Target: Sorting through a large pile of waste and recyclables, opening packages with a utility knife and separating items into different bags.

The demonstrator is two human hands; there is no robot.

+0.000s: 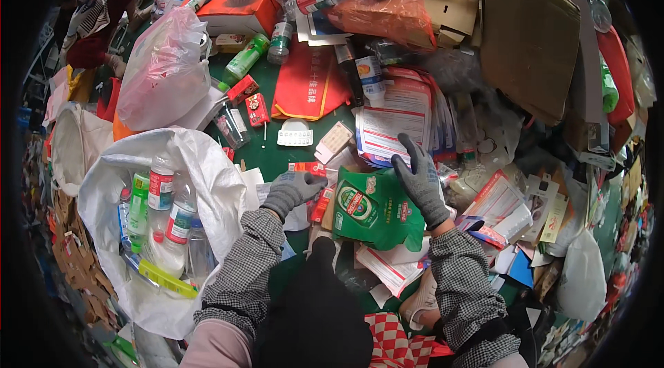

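Note:
My left hand (295, 191), in a grey knit glove, has its fingers curled beside small red boxes (322, 204). The view does not settle whether it grips anything. Just right of it lies a flattened green Tsingtao beer carton (381, 210). My right hand (424, 186), gloved alike, is over the carton's right edge with its fingers spread and nothing in them. Beyond that hand sits a stack of printed leaflets (394, 114). A pill blister pack (295, 137) and a small tan carton (334, 141) lie on the green surface ahead.
At the left a white woven sack (218, 197) holds several plastic bottles (161, 189). A pink plastic bag (163, 67) stands behind it. Cardboard (529, 41) leans at the right back. Loose papers (498, 207) lie on the right. Another person's sleeve (85, 51) shows at upper left.

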